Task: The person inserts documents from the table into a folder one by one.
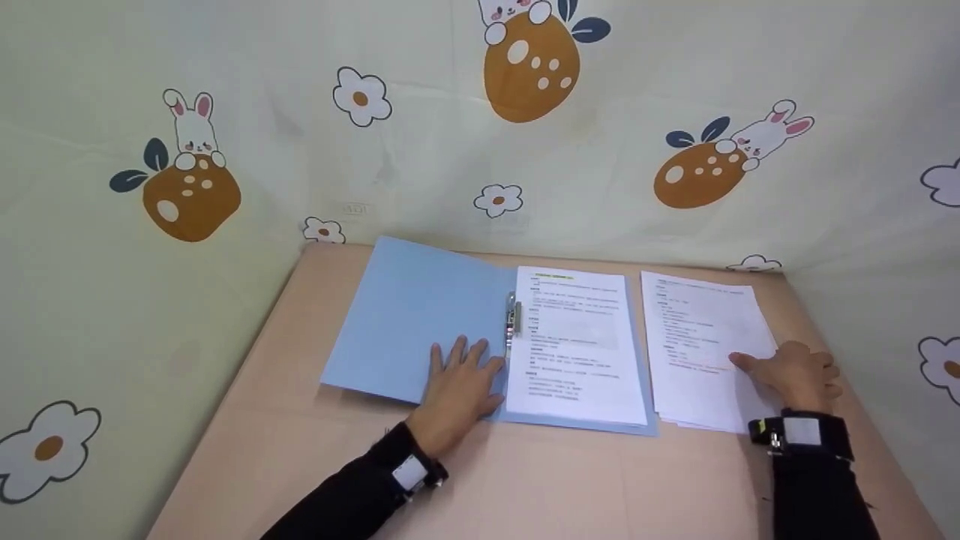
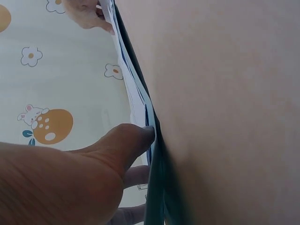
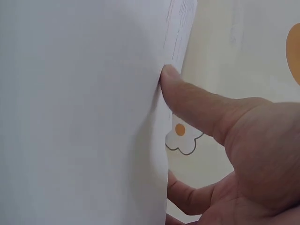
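A light blue folder (image 1: 420, 315) lies spread flat on the table, its metal clip (image 1: 514, 315) along the inner fold. Printed sheets (image 1: 577, 352) lie on its right half. My left hand (image 1: 459, 394) rests with spread fingers on the left cover close to the fold, its thumb (image 2: 136, 140) at the folder's near edge. To the right of the folder is a loose stack of printed paper (image 1: 705, 337). My right hand (image 1: 795, 375) grips its right edge, with the thumb (image 3: 180, 91) on top and the other fingers at the side, partly hidden by the paper.
The table (image 1: 555, 480) has a pale pink cover. Behind and at both sides stands a light cloth wall (image 1: 420, 157) printed with rabbits, orange fruit and flowers. The paper stack lies near the table's right side.
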